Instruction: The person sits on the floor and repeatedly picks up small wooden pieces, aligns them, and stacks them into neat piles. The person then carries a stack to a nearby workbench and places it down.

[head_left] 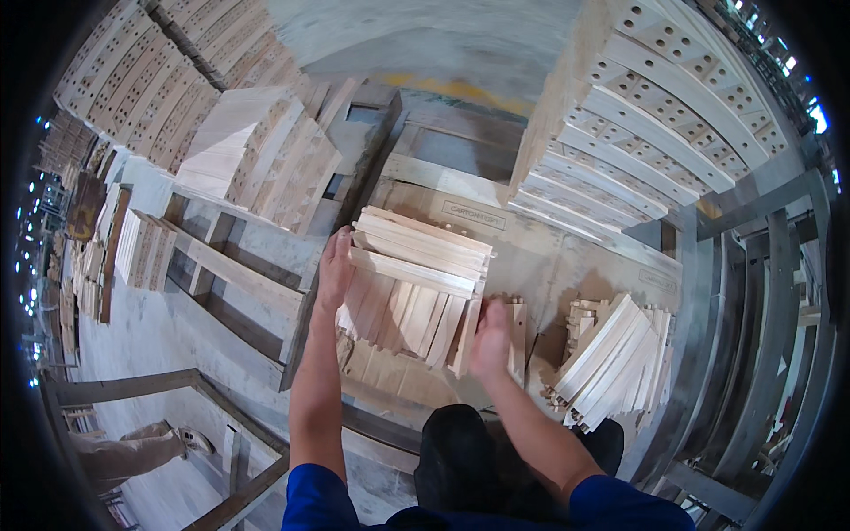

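A stack of pale wooden slats (412, 288) lies in front of me, the upper slats running crosswise over those beneath. My left hand (335, 270) is open, its fingers stretched out along the left side of the stack. On the other side my right hand (492, 341) is held upright and open, its palm toward the right end of the stack, beside a slat (467, 334) that leans there. Its fingers are slightly blurred, and whether they touch the wood is hard to see. Brown cardboard (381, 376) lies under the stack.
A loose, fanned pile of slats (611, 363) lies to the right. Tall stacks of drilled wooden pieces (655, 115) rise at the far right and far left (168, 88). Wooden pallets (235, 265) lie left. Metal frames (761, 336) border both sides. Another person's leg (133, 451) shows lower left.
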Motion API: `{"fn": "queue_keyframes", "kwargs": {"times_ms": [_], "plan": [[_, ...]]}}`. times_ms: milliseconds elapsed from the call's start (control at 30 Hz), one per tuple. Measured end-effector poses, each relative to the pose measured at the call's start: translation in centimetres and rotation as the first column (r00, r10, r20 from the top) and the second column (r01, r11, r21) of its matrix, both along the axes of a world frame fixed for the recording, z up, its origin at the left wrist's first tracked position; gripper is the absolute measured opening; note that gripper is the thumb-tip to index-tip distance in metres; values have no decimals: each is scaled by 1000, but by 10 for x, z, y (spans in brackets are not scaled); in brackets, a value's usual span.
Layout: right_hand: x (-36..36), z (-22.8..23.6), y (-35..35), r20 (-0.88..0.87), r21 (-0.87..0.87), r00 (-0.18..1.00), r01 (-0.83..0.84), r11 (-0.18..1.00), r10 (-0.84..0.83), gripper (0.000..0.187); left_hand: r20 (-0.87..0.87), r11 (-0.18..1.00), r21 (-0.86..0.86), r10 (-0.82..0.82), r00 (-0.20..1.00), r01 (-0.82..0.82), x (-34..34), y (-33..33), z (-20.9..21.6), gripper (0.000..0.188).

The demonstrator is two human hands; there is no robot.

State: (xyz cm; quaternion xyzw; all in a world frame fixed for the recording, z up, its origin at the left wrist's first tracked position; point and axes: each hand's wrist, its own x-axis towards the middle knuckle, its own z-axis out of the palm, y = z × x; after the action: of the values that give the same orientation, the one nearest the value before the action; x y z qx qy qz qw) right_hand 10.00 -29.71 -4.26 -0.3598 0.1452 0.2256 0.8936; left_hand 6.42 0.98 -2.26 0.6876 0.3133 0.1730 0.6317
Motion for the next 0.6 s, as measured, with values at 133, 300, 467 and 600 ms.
{"fn": "queue_keyframes", "kwargs": {"times_ms": [133,300,467,600], "plan": [[-28,9,-1,4,-109,997,79,991,-79,36,-93,1000,3,-26,995,26,5,-23,5,63],[-22,1,-6,-11,-636,973,-184,749,230,32,-46,990,-37,-139,989,138,-5,-8,-3,70],[-21,-2,-10,100,-882,919,-95,461,382,37,-125,986,71,-142,982,152,-6,-8,-1,72],[-23,-2,-5,171,-773,949,-37,634,264,40,-132,983,63,-161,978,171,-4,-10,0,73]]}}
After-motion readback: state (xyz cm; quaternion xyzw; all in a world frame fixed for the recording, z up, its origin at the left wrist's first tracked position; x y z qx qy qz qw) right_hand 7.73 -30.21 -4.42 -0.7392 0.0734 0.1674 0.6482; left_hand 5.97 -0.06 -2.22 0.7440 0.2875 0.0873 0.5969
